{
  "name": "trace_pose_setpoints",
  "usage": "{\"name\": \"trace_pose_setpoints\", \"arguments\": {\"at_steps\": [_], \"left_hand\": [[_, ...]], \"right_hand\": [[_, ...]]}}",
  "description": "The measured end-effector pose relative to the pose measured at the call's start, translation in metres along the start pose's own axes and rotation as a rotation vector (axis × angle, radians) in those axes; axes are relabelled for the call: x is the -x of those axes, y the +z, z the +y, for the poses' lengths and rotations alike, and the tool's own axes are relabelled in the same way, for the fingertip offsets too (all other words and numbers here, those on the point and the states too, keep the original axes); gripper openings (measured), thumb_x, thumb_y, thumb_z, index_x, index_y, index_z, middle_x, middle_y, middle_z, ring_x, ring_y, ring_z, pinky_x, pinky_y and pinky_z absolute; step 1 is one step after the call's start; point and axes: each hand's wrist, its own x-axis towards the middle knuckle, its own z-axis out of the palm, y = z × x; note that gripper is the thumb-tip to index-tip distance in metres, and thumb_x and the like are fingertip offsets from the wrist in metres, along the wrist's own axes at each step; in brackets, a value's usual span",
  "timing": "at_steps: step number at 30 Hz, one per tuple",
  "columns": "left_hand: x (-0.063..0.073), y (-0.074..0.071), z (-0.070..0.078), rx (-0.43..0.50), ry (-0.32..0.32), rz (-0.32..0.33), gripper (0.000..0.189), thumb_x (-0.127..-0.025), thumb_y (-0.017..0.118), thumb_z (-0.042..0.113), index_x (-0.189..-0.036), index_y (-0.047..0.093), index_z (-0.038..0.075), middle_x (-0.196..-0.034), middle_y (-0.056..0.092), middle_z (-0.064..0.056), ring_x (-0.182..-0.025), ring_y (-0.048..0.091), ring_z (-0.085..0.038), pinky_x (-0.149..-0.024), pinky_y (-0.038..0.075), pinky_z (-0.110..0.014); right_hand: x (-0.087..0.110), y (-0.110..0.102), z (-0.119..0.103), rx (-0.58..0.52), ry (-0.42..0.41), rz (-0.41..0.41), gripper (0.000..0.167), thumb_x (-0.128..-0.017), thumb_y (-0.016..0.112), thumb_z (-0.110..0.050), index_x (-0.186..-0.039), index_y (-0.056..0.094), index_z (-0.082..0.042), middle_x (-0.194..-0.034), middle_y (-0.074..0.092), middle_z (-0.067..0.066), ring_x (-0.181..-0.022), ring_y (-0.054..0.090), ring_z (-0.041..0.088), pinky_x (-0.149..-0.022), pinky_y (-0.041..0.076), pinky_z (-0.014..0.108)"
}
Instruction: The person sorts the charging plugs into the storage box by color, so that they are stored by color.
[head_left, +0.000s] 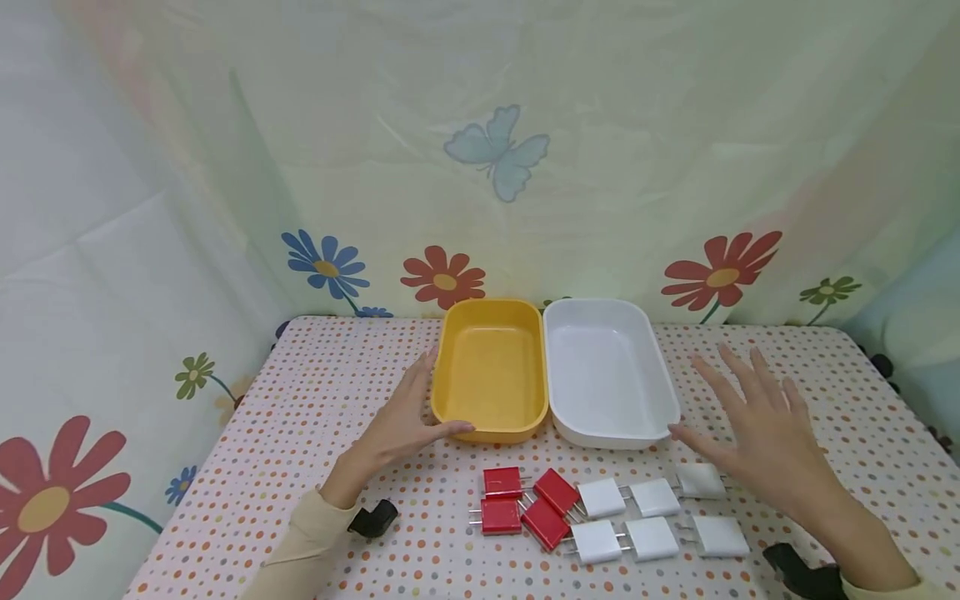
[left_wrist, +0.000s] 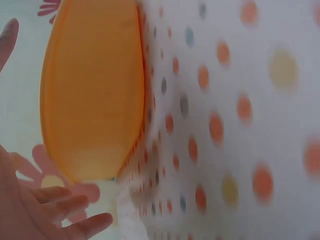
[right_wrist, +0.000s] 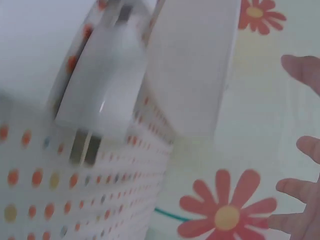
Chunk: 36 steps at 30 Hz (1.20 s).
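My left hand (head_left: 401, 421) is beside the yellow tray (head_left: 491, 432), its fingers straight along the left side and its thumb near the front corner. In the left wrist view the fingers are spread out by the tray's side wall (left_wrist: 95, 90). My right hand (head_left: 768, 442) hovers with spread fingers right of the white tray (head_left: 615, 436), thumb tip close to its front right corner. Both trays stand side by side, with bare floors. In front of them lie several red charger plugs (head_left: 501, 517) and several white charger plugs (head_left: 651, 538), prongs showing.
A dotted cloth (head_left: 315, 375) covers the table. Behind it hangs a curtain (head_left: 600, 167) printed with flowers and a butterfly. Black wrist devices (head_left: 373, 518) are at both wrists. One white plug (right_wrist: 102, 80) looms large in the right wrist view.
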Motion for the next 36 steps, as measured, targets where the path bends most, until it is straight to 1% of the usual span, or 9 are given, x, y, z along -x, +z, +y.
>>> {"name": "trace_pose_setpoints", "arguments": {"at_steps": [5,9,13,18,21,23,27,31,36], "left_hand": [[-0.004,0.011,0.007,0.211,-0.010,-0.061,0.132,-0.079,0.088,0.055,-0.170,-0.003,0.021,-0.172,0.015,-0.015,-0.147,0.035,-0.033,-0.119,0.034,-0.058],[-0.008,0.017,0.007,0.349,0.027,-0.049,0.135,-0.077,0.094,0.042,-0.169,-0.004,0.021,-0.167,0.028,-0.011,-0.137,0.045,-0.028,-0.115,0.039,-0.053],[-0.014,0.023,0.003,0.448,0.089,-0.038,0.135,-0.076,0.096,0.027,-0.168,-0.003,0.027,-0.158,0.040,-0.005,-0.127,0.052,-0.023,-0.111,0.043,-0.048],[-0.017,0.027,-0.001,0.486,0.121,-0.043,0.133,-0.076,0.096,0.022,-0.167,0.000,0.033,-0.158,0.040,-0.008,-0.127,0.052,-0.027,-0.109,0.046,-0.049],[-0.016,0.027,0.000,0.486,0.118,-0.041,0.130,-0.078,0.095,0.021,-0.166,0.001,0.035,-0.157,0.041,-0.011,-0.126,0.052,-0.029,-0.108,0.047,-0.049],[-0.016,0.027,0.001,0.480,0.112,-0.037,0.129,-0.078,0.095,0.022,-0.166,0.001,0.033,-0.156,0.041,-0.011,-0.124,0.053,-0.028,-0.106,0.048,-0.048],[-0.015,0.027,0.002,0.454,0.061,-0.025,0.132,-0.077,0.096,0.030,-0.167,-0.001,0.030,-0.153,0.044,-0.003,-0.121,0.054,-0.022,-0.104,0.049,-0.044],[-0.014,0.027,0.004,0.434,0.022,-0.015,0.136,-0.075,0.097,0.033,-0.168,-0.002,0.028,-0.151,0.046,0.000,-0.119,0.054,-0.020,-0.104,0.049,-0.042],[-0.015,0.026,0.007,0.449,0.030,-0.012,0.135,-0.073,0.098,0.030,-0.168,0.002,0.029,-0.147,0.050,0.002,-0.117,0.056,-0.020,-0.103,0.050,-0.042]], "right_hand": [[-0.002,-0.002,-0.030,-0.065,-0.078,0.060,0.099,-0.078,0.090,-0.039,-0.159,0.041,-0.009,-0.162,0.033,0.029,-0.150,0.021,0.057,-0.115,0.012,0.080],[-0.003,-0.006,-0.056,-0.110,-0.102,0.025,0.101,-0.074,0.095,-0.033,-0.158,0.044,-0.011,-0.160,0.037,0.026,-0.143,0.034,0.054,-0.104,0.030,0.083],[-0.003,-0.014,-0.078,-0.170,-0.098,-0.038,0.098,-0.076,0.095,-0.030,-0.159,0.044,-0.015,-0.160,0.038,0.022,-0.139,0.041,0.050,-0.093,0.044,0.079],[-0.005,-0.019,-0.098,-0.294,-0.109,-0.083,0.086,-0.081,0.093,-0.020,-0.154,0.048,-0.014,-0.153,0.045,0.017,-0.130,0.052,0.044,-0.089,0.056,0.065],[-0.008,-0.018,-0.109,-0.364,-0.113,-0.096,0.074,-0.082,0.092,-0.015,-0.146,0.056,-0.011,-0.140,0.055,0.013,-0.118,0.063,0.038,-0.085,0.060,0.054],[-0.010,-0.015,-0.116,-0.397,-0.114,-0.113,0.065,-0.081,0.092,-0.014,-0.138,0.062,-0.009,-0.130,0.061,0.009,-0.110,0.068,0.031,-0.083,0.062,0.046],[-0.013,-0.006,-0.128,-0.441,-0.125,-0.218,0.049,-0.083,0.091,-0.015,-0.126,0.070,-0.006,-0.114,0.066,0.001,-0.100,0.071,0.024,-0.081,0.063,0.037],[-0.013,0.008,-0.136,-0.453,-0.146,-0.345,0.046,-0.082,0.091,-0.013,-0.122,0.071,-0.002,-0.105,0.066,-0.001,-0.096,0.071,0.023,-0.078,0.063,0.033],[-0.011,0.028,-0.139,-0.447,-0.112,-0.450,0.048,-0.077,0.094,-0.011,-0.119,0.072,0.000,-0.112,0.069,0.008,-0.095,0.070,0.024,-0.075,0.062,0.031]]}}
